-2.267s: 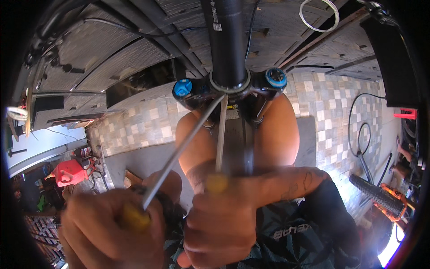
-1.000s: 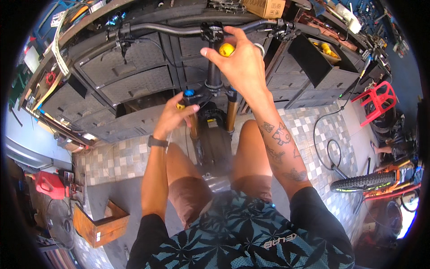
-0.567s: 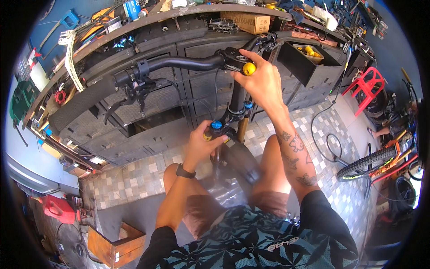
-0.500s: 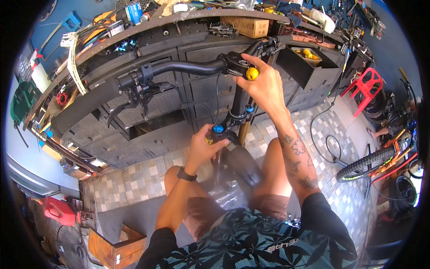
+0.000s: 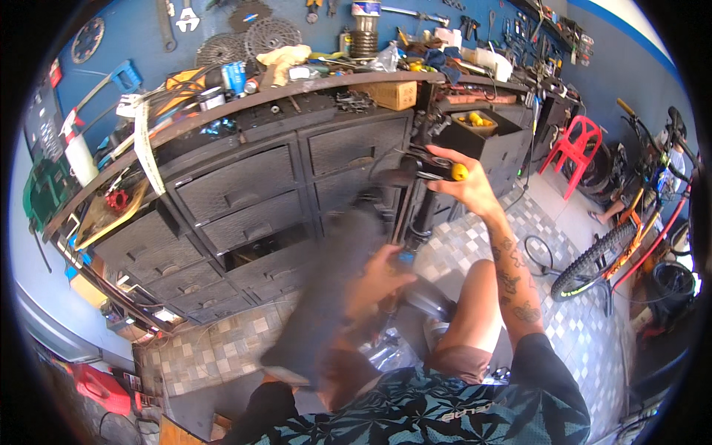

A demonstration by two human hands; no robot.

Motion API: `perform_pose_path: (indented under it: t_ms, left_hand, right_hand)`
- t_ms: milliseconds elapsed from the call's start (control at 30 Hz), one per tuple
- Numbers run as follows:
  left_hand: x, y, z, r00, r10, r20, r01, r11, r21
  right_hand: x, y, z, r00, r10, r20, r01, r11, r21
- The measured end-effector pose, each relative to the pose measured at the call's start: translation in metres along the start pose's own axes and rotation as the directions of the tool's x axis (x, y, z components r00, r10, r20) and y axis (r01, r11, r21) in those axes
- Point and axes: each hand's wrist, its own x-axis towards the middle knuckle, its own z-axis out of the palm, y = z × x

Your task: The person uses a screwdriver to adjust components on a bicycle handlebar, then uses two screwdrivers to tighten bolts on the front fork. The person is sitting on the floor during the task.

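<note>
A black handlebar stem [image 5: 432, 167] sits between the thumb and fingers of my right hand [image 5: 469, 182]. Under that palm shows a round yellow knob [image 5: 460, 172]. The handlebar swings toward my left side, and its dark grip [image 5: 322, 297] is smeared by motion in front of my left forearm. Low by the bicycle fork, my left hand [image 5: 380, 276] is blurred, its fingers around or beside a blue cap [image 5: 406, 258]; whether it grips the fork cannot be made out. Below them a black tube [image 5: 430, 300] slants between my knees.
Ahead stands a dark workbench [image 5: 245, 174] with drawers, cluttered with tools. One drawer [image 5: 500, 133] is pulled out, holding yellow parts. On the right are a red chair [image 5: 575, 152], a bicycle wheel [image 5: 597, 259] and a cable. A red jerrycan [image 5: 104, 389] stands lower left.
The handlebar has turned, its left grip swinging from the bench side toward my body. Both hands have moved slightly right and lower in the picture, and the view has tilted up.
</note>
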Motion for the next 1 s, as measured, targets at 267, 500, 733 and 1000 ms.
perform_pose_path:
  t_ms: [267, 500, 733, 1000]
  left_hand:
    - [0.020, 0.072, -0.115, 0.689, -0.010, 0.725, -0.167, 0.971, 0.172]
    - [0.095, 0.027, -0.168, 0.847, -0.054, 0.530, 0.166, 0.972, -0.166]
    - [0.142, -0.101, -0.012, 0.758, -0.086, 0.647, 0.169, 0.983, -0.068]
    - [0.146, -0.115, 0.081, 0.769, 0.039, 0.639, -0.075, 0.997, 0.030]
  right_hand:
    - [-0.039, -0.001, -0.037, 0.977, 0.179, -0.112, -0.184, 0.982, -0.033]
    - [-0.072, -0.006, -0.065, 0.971, 0.232, 0.058, -0.237, 0.966, 0.106]
    - [-0.106, 0.021, -0.086, 0.944, 0.326, -0.044, -0.311, 0.928, 0.206]
    - [-0.153, 0.073, -0.130, 0.952, 0.257, -0.164, -0.210, 0.943, 0.259]
